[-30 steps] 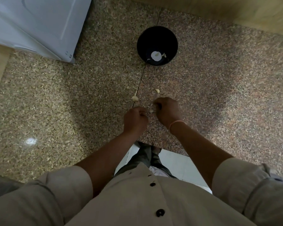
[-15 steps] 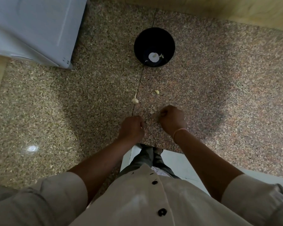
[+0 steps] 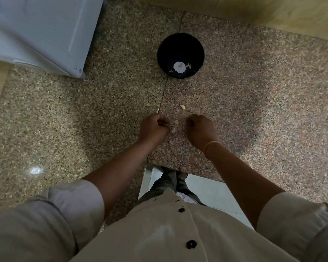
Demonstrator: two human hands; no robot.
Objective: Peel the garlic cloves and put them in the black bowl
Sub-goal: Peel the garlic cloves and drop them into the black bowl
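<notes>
Two curled hands low over a speckled stone worktop, bowl beyond.

The left hand (image 3: 154,127) is balled knuckles-up over a pale-stalked garlic piece (image 3: 157,110), only the stalk poking past its fingers. The right hand (image 3: 200,129), apart from it, is curled too; whether it holds anything I cannot tell. Thin papery peel scraps (image 3: 174,128) lie between them, and a small pale garlic clove (image 3: 182,107) lies just ahead. The round black bowl (image 3: 180,44) sits well beyond, with pale pieces inside. The speckled brown granite worktop (image 3: 254,110) stretches wide on either side; its front edge runs under the forearms, and a white boxy appliance (image 3: 42,31) bounds the far left.
</notes>
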